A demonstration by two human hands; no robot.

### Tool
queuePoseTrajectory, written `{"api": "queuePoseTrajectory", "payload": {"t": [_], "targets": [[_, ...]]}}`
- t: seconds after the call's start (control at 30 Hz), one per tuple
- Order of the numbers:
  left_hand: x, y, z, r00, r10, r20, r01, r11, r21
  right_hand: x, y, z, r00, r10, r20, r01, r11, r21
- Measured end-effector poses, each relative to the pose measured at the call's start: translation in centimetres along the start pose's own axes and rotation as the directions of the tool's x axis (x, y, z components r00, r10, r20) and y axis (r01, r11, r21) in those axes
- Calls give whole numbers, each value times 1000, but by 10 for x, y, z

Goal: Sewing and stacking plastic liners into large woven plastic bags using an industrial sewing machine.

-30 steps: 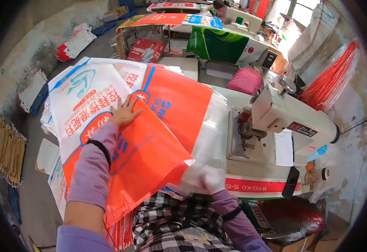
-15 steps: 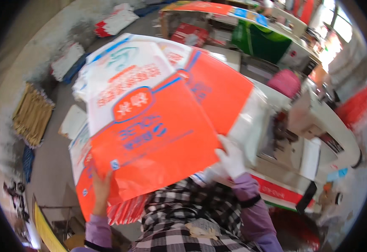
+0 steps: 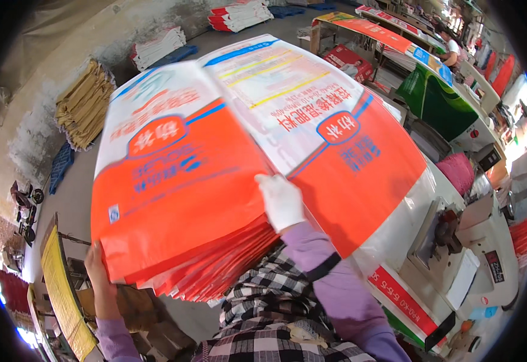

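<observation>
A large orange-and-white printed woven sack [image 3: 179,199] lies flat over a stack of like sacks [image 3: 215,265], whose near edges fan out below it. At the stack's near left corner my bare left hand [image 3: 100,271] is closed round the sack's edge, its fingertips partly hidden. My right hand [image 3: 281,199], in a white glove, pinches the sack's right edge. To the right, a second orange-and-white sack [image 3: 360,187] is spread on the worktable, its left side beneath or behind the first one.
A sewing machine [image 3: 487,259] stands on the table at right, beside a pink bundle [image 3: 456,172]. Brown sacks [image 3: 85,105] and white sacks [image 3: 158,48] are piled along the left wall. A yellow-topped stand [image 3: 64,289] is at lower left. Far right, another person [image 3: 450,51] sits.
Both hands have moved left with the top sack, which now rests over the stack. More of the second sack on the table shows. My view has turned as well.
</observation>
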State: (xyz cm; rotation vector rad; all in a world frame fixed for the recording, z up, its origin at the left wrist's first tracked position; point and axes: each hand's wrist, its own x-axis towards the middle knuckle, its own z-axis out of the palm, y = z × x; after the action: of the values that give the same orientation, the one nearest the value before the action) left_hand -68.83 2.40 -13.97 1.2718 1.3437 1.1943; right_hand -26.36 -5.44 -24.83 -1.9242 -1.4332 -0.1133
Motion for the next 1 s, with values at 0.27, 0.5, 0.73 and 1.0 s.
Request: {"api": "queuePoseTrajectory", "payload": {"t": [0.27, 0.5, 0.73, 1.0], "targets": [[-70, -117, 14, 952, -304, -19, 304, 952, 21, -102, 75, 167, 886, 447, 120, -389, 860, -329], [-53, -205, 0, 934, -355, 39, 357, 932, -64, -119, 44, 136, 943, 296, 155, -265, 945, -194], [-15, -282, -16, 885, -460, 72, 451, 885, 115, -151, 66, 107, 842, 446, 304, -468, 884, 0], [-153, -44, 360, 26, 314, 949, -714, 671, -202, -166, 9, -22, 559, 171, 811, -462, 877, 133]]}}
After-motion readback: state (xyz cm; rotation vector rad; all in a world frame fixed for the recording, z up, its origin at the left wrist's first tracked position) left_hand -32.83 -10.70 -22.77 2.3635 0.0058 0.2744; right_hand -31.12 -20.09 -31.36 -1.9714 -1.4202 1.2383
